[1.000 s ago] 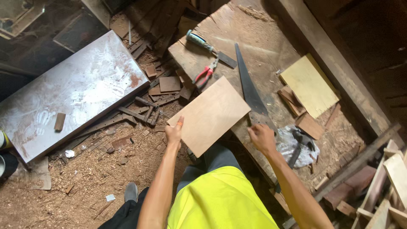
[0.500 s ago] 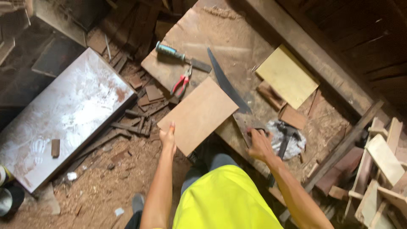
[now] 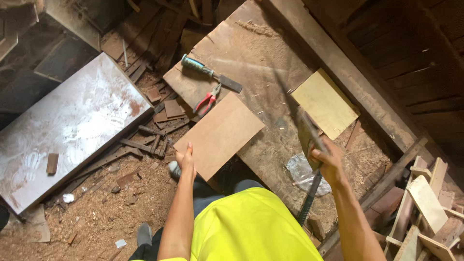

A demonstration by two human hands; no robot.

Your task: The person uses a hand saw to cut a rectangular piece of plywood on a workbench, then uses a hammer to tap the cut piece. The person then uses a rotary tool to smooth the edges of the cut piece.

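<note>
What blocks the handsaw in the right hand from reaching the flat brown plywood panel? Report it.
Nothing visible. The right hand holds the handsaw raised beside the plywood panel, only bare workbench top between; the left hand steadies the panel's near edge.

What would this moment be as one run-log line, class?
left hand: pressing plywood panel | right hand: gripping handsaw, raised | nearby: red pliers, chisel | surface: workbench

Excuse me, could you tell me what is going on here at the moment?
A person in a yellow shirt steadies a small plywood panel with the left hand on its near edge. The right hand grips a handsaw, lifted off the panel. Red pliers and a chisel lie on the board beyond.
</note>
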